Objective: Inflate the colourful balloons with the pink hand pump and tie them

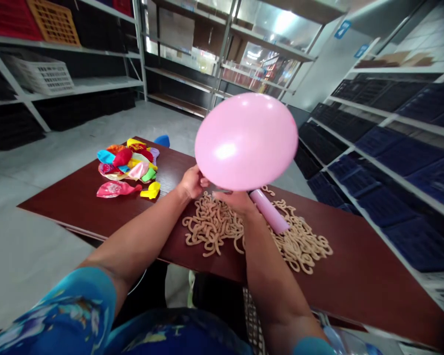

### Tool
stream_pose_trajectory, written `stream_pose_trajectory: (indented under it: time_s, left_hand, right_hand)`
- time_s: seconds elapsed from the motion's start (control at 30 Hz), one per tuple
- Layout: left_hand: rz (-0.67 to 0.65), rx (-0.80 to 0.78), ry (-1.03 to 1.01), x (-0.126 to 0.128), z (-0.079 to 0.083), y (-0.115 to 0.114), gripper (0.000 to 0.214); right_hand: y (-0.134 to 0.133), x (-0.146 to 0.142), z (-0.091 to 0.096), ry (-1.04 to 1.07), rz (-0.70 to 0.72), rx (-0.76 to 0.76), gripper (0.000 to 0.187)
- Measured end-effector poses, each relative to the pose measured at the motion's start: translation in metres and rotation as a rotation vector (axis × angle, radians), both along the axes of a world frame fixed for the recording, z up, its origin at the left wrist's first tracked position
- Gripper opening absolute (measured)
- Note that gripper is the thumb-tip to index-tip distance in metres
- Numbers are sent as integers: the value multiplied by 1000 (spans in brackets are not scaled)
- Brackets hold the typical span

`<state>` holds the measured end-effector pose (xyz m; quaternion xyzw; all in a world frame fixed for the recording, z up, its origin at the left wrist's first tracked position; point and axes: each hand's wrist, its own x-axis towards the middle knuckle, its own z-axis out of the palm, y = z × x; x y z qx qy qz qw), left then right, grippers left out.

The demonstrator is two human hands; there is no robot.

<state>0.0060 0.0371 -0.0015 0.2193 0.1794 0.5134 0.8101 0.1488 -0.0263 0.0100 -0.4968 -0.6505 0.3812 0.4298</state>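
A large inflated pink balloon (244, 143) is held up above the table, and it hides its own neck from view. My left hand (194, 182) is closed at the balloon's lower left, with the fingers curled in. Just under the balloon, my right hand (237, 199) reaches in from the right with its fingers pointing left; they look closed at the balloon's underside, partly hidden. Below both hands lies a spread of beige curled pieces (212, 224). A pink cylinder (270, 212), which looks like a hand pump, rests on them right of my right wrist.
On the left of the dark brown table (355, 261) is a pile of uninflated balloons (133, 160) in several colours. A red balloon (116, 189) and a yellow one (150, 190) lie in front. Shelving with dark bins (422, 207) stands at the right; more shelves (85, 85) stand left and behind.
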Motion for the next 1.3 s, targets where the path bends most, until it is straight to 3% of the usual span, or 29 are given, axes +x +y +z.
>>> stream_pose_trajectory:
  time_s: [0.17,0.23,0.3,0.47,0.63,0.83,0.97,1.1,1.3]
  left_hand:
    - [2,5,-121,-14,1,9,21]
    - [6,-4,-122,-14,-1,10,20]
    - [5,-11,-123,-14,-3,10,19]
    - [-7,-8,-103,-11,-2,9,20]
    - [-68,31,-56,-7,0,2,21]
    - [-102,17,52,0,-2,-4,22]
    - [-151,68,65,1,-4,-6,21]
    - [-258,136,57,2,-4,-10,20]
    - [-429,155,52,4,-3,-16,18]
  right_hand:
    - [0,23,0,-341,348,-22,23]
    - [2,24,-2,-374,361,43,16]
    - [4,22,-3,-297,246,103,13]
    - [8,22,0,196,-267,151,21]
    - [9,22,4,405,-354,212,21]
    - [2,13,5,65,-341,328,19]
    - [0,14,5,-39,-374,317,21]
    - [2,16,3,-146,-418,370,18]
    - [-3,12,6,-336,-364,534,13]
